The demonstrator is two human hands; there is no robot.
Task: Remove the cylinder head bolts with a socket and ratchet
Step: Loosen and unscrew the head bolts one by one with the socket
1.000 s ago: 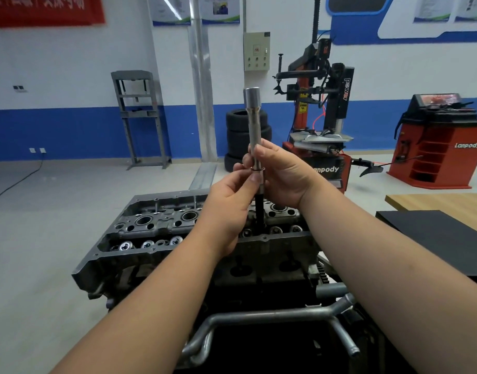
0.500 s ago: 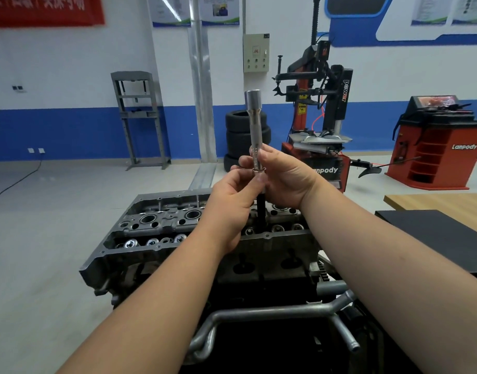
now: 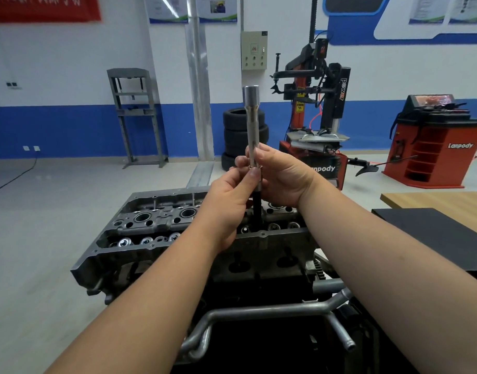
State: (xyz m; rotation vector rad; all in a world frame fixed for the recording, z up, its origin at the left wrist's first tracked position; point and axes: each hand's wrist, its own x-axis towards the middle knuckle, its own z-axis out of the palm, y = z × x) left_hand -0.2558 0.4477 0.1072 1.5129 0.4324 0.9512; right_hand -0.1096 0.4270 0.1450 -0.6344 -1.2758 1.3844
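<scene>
A long silver socket (image 3: 251,122) stands upright above the grey cylinder head (image 3: 161,222). A dark bolt shank (image 3: 257,211) hangs out of its lower end toward the head. My right hand (image 3: 283,179) grips the socket's lower part from the right. My left hand (image 3: 232,201) pinches the joint between the socket and the bolt, thumb tip in front. A small ring sits at that joint. No ratchet is in sight.
The engine sits on a stand with grey coolant pipes (image 3: 259,311) in front. A black mat (image 3: 431,233) on a wooden table (image 3: 437,201) lies to the right. Behind are stacked tyres (image 3: 232,130), a tyre changer (image 3: 315,103), a red wheel balancer (image 3: 434,141) and a grey press frame (image 3: 134,114).
Both hands have held the socket and bolt in nearly the same place; the view has shifted slightly, with the engine a little lower and further right in the frame.
</scene>
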